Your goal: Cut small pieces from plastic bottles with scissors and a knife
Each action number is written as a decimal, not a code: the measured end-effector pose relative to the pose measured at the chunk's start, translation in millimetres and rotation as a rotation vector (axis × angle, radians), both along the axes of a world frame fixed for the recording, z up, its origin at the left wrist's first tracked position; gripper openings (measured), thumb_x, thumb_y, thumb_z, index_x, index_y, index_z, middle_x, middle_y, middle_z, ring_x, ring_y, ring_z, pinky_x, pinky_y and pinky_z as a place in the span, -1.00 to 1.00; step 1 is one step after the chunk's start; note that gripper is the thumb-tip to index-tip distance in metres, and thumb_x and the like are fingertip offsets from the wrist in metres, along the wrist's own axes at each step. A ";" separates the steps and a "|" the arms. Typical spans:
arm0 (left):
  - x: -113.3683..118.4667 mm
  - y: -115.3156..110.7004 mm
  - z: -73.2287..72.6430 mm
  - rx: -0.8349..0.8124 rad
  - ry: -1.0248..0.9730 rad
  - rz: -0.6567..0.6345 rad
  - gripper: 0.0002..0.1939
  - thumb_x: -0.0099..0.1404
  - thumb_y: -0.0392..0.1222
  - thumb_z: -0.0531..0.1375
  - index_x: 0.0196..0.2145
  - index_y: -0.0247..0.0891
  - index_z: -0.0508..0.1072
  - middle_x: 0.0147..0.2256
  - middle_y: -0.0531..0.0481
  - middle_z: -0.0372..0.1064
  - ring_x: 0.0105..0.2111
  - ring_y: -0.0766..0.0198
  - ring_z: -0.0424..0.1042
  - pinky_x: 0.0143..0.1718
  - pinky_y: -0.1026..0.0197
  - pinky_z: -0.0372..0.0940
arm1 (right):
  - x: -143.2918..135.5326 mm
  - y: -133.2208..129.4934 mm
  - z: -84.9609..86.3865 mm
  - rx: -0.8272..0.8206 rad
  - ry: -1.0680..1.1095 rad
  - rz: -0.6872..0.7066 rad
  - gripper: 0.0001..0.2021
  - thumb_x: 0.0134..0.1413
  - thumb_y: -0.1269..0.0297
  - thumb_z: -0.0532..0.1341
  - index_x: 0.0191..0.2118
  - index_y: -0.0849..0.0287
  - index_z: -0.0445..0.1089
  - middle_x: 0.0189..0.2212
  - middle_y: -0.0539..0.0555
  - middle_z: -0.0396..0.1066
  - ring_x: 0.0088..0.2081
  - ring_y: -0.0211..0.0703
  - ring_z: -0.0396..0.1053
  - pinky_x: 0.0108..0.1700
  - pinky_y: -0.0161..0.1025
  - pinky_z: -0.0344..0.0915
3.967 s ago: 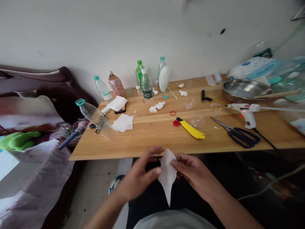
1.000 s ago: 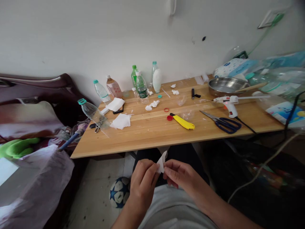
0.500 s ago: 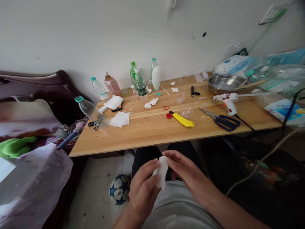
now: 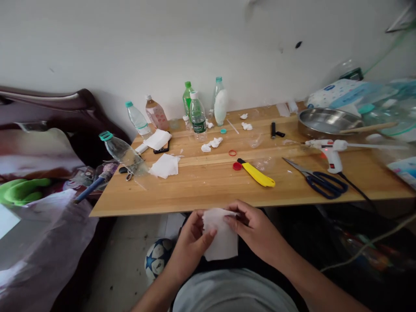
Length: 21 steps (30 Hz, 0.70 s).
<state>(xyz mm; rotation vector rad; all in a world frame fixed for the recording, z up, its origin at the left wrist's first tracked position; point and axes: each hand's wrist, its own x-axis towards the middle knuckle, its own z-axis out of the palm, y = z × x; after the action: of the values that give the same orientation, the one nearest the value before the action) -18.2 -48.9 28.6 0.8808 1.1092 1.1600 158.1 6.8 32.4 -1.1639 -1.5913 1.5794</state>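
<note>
A white tissue (image 4: 221, 238) hangs spread out between both hands, just in front of the table's near edge and above my lap. My left hand (image 4: 191, 242) pinches its left side, with the thumb lying on the front. The upper right corner is gripped by my right hand (image 4: 248, 223) between thumb and fingers. On the table beyond lie a yellow utility knife (image 4: 258, 174), a red bottle cap (image 4: 237, 166) and a thin red ring (image 4: 232, 152). More white tissue (image 4: 165, 166) lies at the left.
Several plastic bottles stand at the back, one a labelled clear bottle (image 4: 197, 117). Scissors (image 4: 320, 180), a corded glue gun (image 4: 329, 151) and a metal bowl (image 4: 331, 120) are at the right. A cut bottle (image 4: 120, 151) leans at the left. A football (image 4: 157, 258) rests on the floor.
The tissue, narrow and folded between my hands before, is now opened out into a wider sheet. My right hand has shifted to its upper corner. The view has turned slightly left.
</note>
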 end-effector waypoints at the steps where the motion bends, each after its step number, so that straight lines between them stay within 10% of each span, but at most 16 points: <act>1: -0.1 -0.8 -2.7 -0.002 -0.020 -0.046 -0.62 0.19 0.00 0.37 -0.11 -0.20 0.42 -0.25 -0.03 0.45 -0.35 0.31 0.40 -0.33 0.31 0.31 | 2.3 5.2 2.9 0.003 -0.008 0.008 -0.79 0.22 0.07 0.20 -0.20 0.09 0.41 -0.29 0.03 0.50 -0.27 -0.13 0.43 -0.25 -0.25 0.32; 8: -36.8 28.4 -0.9 0.102 0.084 -0.026 -0.72 0.40 -0.01 0.17 -0.01 -0.15 0.43 -0.20 -0.10 0.47 -0.28 0.23 0.46 -0.26 0.22 0.36 | 8.7 67.9 26.9 0.175 -0.205 0.081 -0.80 0.23 0.08 0.16 -0.24 -0.02 0.51 -0.29 0.00 0.55 -0.26 -0.08 0.47 -0.27 -0.22 0.29; 13: -58.6 74.0 22.8 0.041 0.085 -0.188 -0.33 0.23 0.09 0.32 0.24 0.02 0.23 0.17 -0.19 0.29 0.08 0.00 0.37 0.00 0.06 0.36 | -27.8 118.0 37.7 0.217 -0.395 0.384 -0.84 0.10 0.08 0.31 -0.24 -0.01 0.51 -0.55 -0.05 0.47 -0.52 -0.19 0.35 -0.48 -0.28 0.11; 21: -79.3 103.9 23.3 -0.173 0.206 -0.023 -0.49 0.19 -0.16 0.35 0.09 -0.12 0.37 -0.29 0.02 0.46 -0.34 0.28 0.44 -0.37 0.26 0.36 | -60.1 132.0 54.9 -0.163 -0.509 0.508 -0.44 -0.06 0.04 0.42 0.09 0.01 0.35 -0.14 0.02 0.52 -0.23 -0.13 0.45 -0.27 -0.29 0.29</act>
<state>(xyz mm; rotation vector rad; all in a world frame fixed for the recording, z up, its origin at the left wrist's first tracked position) -97.4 54.9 51.9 0.8889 1.3428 0.9532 98.1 138.8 87.4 -1.4049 -2.2619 1.8478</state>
